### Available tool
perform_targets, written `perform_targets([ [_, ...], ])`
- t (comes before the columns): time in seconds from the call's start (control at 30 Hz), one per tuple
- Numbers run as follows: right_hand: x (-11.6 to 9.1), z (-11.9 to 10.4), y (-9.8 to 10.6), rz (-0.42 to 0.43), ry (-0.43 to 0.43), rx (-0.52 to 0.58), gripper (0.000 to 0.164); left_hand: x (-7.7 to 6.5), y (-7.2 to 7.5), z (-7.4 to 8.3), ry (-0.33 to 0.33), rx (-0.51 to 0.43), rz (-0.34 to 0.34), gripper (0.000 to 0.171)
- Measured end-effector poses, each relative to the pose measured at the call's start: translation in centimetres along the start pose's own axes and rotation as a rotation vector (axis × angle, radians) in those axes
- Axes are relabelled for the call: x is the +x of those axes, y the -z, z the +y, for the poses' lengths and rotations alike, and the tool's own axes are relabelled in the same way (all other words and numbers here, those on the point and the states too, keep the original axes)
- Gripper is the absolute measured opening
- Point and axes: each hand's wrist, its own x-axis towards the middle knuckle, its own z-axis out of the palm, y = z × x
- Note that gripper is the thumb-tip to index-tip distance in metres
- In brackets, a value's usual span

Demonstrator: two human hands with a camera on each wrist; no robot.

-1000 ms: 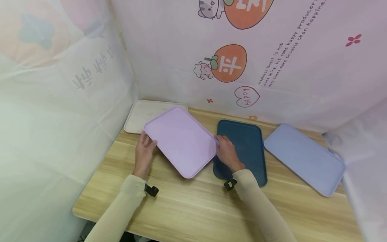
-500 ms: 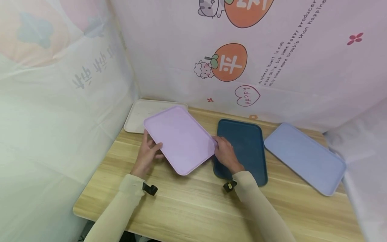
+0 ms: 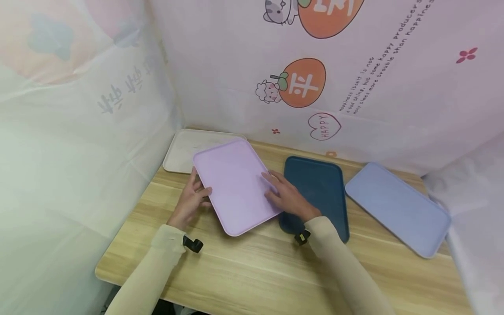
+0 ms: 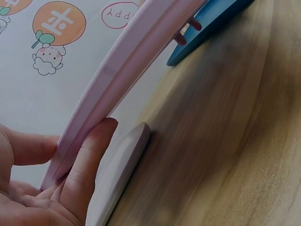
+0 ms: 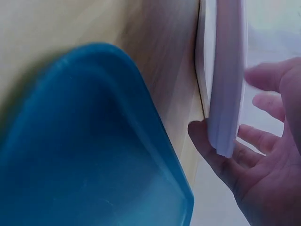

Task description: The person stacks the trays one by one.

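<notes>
A light purple rectangular tray (image 3: 236, 188) is held tilted above the table between both hands. My left hand (image 3: 190, 201) grips its left edge, with the thumb on the upper face and fingers behind; the left wrist view shows thumb and fingers of this hand (image 4: 61, 179) on either side of the rim. At the right corner is my right hand (image 3: 289, 195), fingers spread over the upper face. In the right wrist view the right hand (image 5: 263, 160) straddles the tray's edge, one finger reaching round to the underside.
Under the right forearm lies a dark blue tray (image 3: 315, 183) on the wooden table (image 3: 244, 271). Further right is a pale blue tray (image 3: 397, 210). A white tray (image 3: 181, 153) sits at the back left, partly covered by the purple one. Printed cloth walls (image 3: 220, 78) enclose the table.
The purple tray has turned slightly. My right hand has shifted from gripping its right corner to spreading fingers over its upper face. The left hand has slid a little along the left edge.
</notes>
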Motion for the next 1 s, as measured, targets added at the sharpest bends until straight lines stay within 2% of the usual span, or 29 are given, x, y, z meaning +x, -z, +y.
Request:
perform_targets([
  [0.13,0.6,-0.1,0.1,-0.043,0.009,-0.006,0.063,0.0,0.3,-0.2,-0.003,0.011,-0.024,0.106],
  [0.33,1.3,0.2,0.1,-0.049,0.003,0.028,0.062,-0.1,0.8,-0.2,-0.009,0.027,-0.06,0.105],
  [0.6,1.8,0.1,-0.3,-0.02,-0.035,0.11,0.055,-0.2,1.5,-0.6,0.001,-0.03,-0.12,0.105],
  [0.73,1.6,0.3,-0.3,0.007,-0.034,0.115,0.054,0.1,1.5,-0.9,0.0,-0.023,-0.118,0.103],
  [0.83,1.5,0.4,-0.4,0.019,-0.022,0.1,0.053,0.3,1.3,-0.9,-0.008,0.016,-0.086,0.099],
  [1.0,1.3,0.6,-0.9,0.024,-0.032,0.121,0.053,0.3,0.7,-0.3,-0.046,0.159,-0.048,0.091],
])
